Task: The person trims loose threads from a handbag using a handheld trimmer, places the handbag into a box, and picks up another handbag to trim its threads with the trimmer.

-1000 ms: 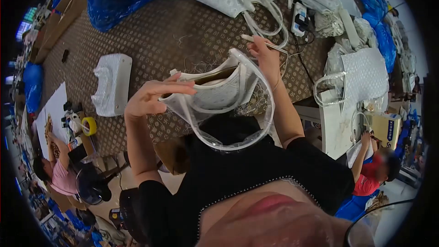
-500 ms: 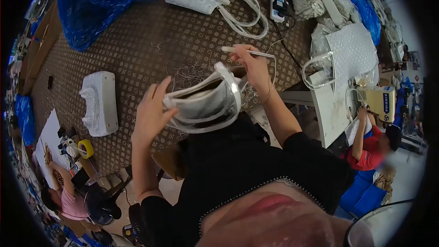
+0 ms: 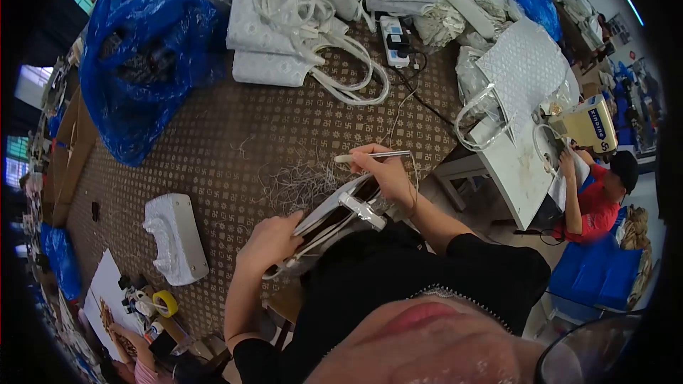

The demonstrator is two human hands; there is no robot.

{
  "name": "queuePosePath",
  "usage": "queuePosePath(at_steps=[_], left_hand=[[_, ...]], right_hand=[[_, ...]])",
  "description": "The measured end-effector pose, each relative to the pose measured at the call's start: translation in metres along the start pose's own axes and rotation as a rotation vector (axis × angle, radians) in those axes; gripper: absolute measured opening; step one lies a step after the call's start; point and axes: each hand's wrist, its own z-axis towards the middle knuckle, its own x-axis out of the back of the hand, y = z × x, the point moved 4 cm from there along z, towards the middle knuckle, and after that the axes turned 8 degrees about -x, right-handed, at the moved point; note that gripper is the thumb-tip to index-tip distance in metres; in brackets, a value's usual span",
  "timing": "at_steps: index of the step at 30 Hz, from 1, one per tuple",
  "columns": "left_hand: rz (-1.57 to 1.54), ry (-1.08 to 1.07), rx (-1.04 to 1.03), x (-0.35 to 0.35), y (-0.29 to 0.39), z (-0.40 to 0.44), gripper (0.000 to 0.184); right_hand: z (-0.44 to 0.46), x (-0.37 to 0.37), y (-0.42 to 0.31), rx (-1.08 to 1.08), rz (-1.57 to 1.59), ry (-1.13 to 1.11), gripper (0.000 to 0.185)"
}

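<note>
White bag (image 3: 333,204) is slanting more steeply than earlier before the torso (image 3: 427,270), the left hand (image 3: 272,244) gripping its eight-o'clock end. Toward one o'clock, the right hand (image 3: 386,175) is holding a corded tool (image 3: 344,159). Repositioning seems underway, the next move calling for steady support.

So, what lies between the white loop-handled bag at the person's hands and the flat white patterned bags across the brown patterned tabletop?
The head view shows a loose tangle of pale thread near the bag, then tabletop up to the flat bags.
</note>
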Motion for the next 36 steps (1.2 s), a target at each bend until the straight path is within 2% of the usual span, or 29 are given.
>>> queuePosePath(at_steps=[2, 7, 9, 13, 16, 18, 20, 21, 22, 24, 27, 29, 31, 33, 34, 36], left_hand=[[0.102, -0.137, -0.016, -0.012, -0.013, 0.003, 0.031], [0.285, -0.188, 0.056, -0.011, -0.009, 0.003, 0.026], [0.315, -0.066, 0.036, -0.012, -0.01, -0.003, 0.024], [0.239, 0.033, 0.04, -0.012, -0.003, -0.012, 0.024], [0.046, -0.08, -0.018, -0.009, -0.001, -0.008, 0.02], [-0.294, -0.289, -0.031, -0.015, -0.008, 0.001, 0.02], [-0.584, -0.252, 0.066, -0.039, -0.031, 0.017, 0.023], [-0.586, -0.169, -0.056, -0.047, -0.034, 0.026, 0.024], [-0.593, -0.088, -0.035, -0.054, -0.028, 0.034, 0.026], [-0.796, -0.037, 0.0, -0.069, -0.027, 0.043, 0.03], [-0.878, -0.032, -0.013, -0.085, -0.029, 0.049, 0.029], [-0.905, 0.059, -0.062, -0.086, -0.022, 0.052, 0.029], [-0.99, 0.037, 0.007, -0.09, -0.017, 0.051, 0.03], [-1.01, 0.065, -0.103, -0.087, -0.007, 0.051, 0.032], [-1.027, 0.068, -0.092, -0.086, -0.005, 0.051, 0.032], [-0.952, 0.09, -0.247, -0.08, 0.003, 0.052, 0.033]], right_hand=[[0.0, -0.002, -0.002, -0.006, 0.02, -0.003, 0.018], [0.002, -0.009, -0.005, -0.032, 0.115, -0.028, 0.019], [0.003, -0.009, -0.002, -0.059, 0.124, -0.032, 0.019], [0.001, -0.014, -0.008, -0.022, 0.225, -0.049, 0.019], [0.003, -0.017, 0.005, 0.012, 0.092, -0.064, 0.019], [0.002, -0.013, 0.008, 0.012, 0.109, -0.07, 0.017], [-0.004, -0.01, -0.001, -0.028, 0.126, -0.019, 0.014], [-0.005, -0.007, 0.007, -0.046, 0.147, -0.014, 0.014], [-0.009, -0.006, 0.004, -0.083, 0.109, 0.002, 0.015], [-0.019, 0.0, 0.012, -0.114, 0.118, 0.001, 0.018], [-0.026, 0.011, 0.013, -0.015, 0.184, -0.029, 0.023], [-0.032, 0.02, 0.019, -0.031, 0.218, -0.042, 0.022], [-0.034, 0.022, 0.018, -0.011, 0.257, -0.105, 0.023], [-0.032, 0.026, 0.018, -0.024, 0.268, -0.112, 0.024], [-0.032, 0.027, 0.019, -0.027, 0.284, -0.119, 0.024], [-0.032, 0.03, 0.019, -0.033, 0.263, -0.13, 0.024]])
